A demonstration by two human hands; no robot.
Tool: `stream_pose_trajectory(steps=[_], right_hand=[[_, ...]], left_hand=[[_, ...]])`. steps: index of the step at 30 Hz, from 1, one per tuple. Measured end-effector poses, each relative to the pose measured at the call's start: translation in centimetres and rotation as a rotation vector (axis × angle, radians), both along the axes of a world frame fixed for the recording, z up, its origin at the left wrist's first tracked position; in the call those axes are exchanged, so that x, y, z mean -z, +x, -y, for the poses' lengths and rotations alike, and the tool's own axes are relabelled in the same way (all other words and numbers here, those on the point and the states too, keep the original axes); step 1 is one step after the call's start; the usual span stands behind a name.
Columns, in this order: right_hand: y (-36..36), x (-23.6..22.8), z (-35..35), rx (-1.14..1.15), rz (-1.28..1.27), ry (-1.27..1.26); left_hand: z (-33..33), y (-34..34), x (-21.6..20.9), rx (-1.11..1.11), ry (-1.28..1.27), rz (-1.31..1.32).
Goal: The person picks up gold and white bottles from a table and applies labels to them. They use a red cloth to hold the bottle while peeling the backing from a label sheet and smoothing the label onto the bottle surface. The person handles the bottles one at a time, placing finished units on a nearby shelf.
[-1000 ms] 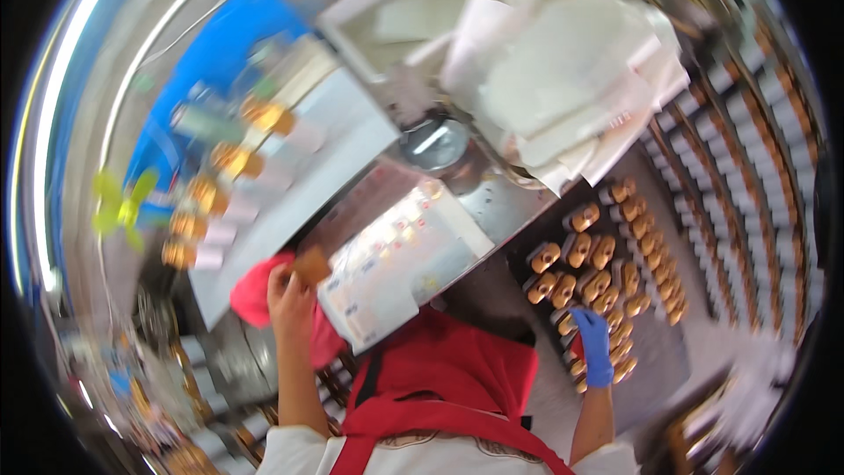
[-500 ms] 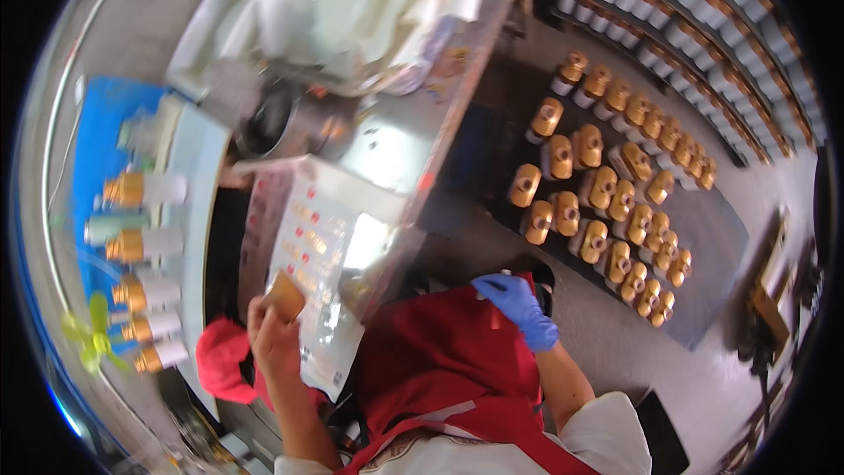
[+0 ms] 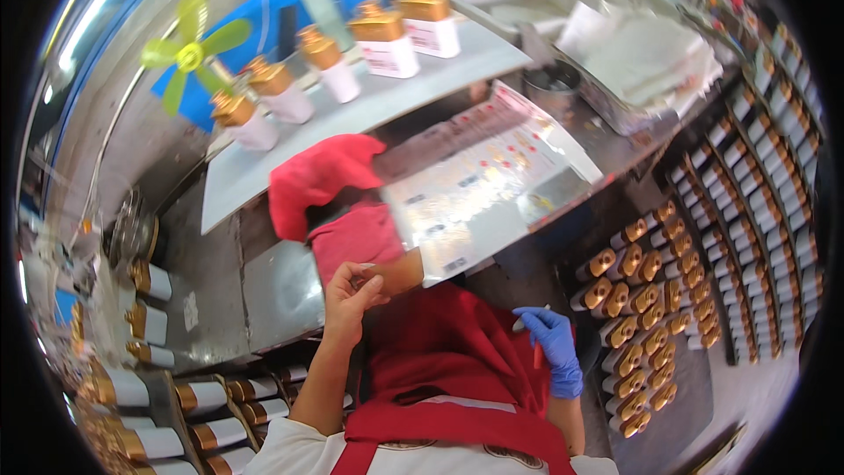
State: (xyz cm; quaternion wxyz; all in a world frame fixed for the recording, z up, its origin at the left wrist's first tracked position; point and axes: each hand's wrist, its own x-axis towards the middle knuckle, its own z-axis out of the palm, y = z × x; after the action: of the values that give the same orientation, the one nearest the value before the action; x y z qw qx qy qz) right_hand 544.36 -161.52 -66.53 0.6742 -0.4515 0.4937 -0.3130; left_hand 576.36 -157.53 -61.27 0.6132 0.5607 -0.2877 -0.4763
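My bare left hand (image 3: 350,297) pinches a flat, rectangular tan-brown piece (image 3: 400,273) between thumb and fingers. That piece hangs over the near edge of a shiny white sheet (image 3: 554,154) printed with red and gold marks. My right hand (image 3: 549,343), in a blue glove, is bent in front of my red apron (image 3: 448,339). Its fingers are curled, and small pale bits show at the fingertips; what they hold, if anything, is unclear. Red cloths (image 3: 321,176) lie left of the sheet.
White bottles with gold tops (image 3: 382,40) line the shelf beyond the bench. A green fan (image 3: 188,57) stands left. A metal pot (image 3: 554,79) and a tray of pale sheets (image 3: 651,62) sit far right. Several gold-topped bottles (image 3: 646,317) stand low on my right, before loaded racks (image 3: 756,211).
My view has swung left, bringing the shelf and fan nearer the middle. My left hand has tilted the brown piece sideways. My right hand stays by the apron.
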Motion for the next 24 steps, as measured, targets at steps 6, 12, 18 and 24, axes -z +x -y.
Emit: stream_pose_trajectory(steps=[6,12,18,24], right_hand=[[9.5,-5.6,-0.1,-0.218,-0.006,-0.216],[18.8,-9.7,-0.6,-0.297,-0.308,-0.787],[27.4,-10.1,1.2,-0.621,-0.589,-1.520],[30.8,-8.8,2.9,-0.846,-0.866,-1.690]], left_hand=[[-4.5,5.7,-0.1,-0.185,-0.081,-0.135],[-5.1,9.0,0.7,-0.165,-0.164,-0.282],[-4.1,11.2,2.4,-0.147,-0.150,-0.318],[-2.7,12.5,3.0,-0.156,-0.237,-0.421]])
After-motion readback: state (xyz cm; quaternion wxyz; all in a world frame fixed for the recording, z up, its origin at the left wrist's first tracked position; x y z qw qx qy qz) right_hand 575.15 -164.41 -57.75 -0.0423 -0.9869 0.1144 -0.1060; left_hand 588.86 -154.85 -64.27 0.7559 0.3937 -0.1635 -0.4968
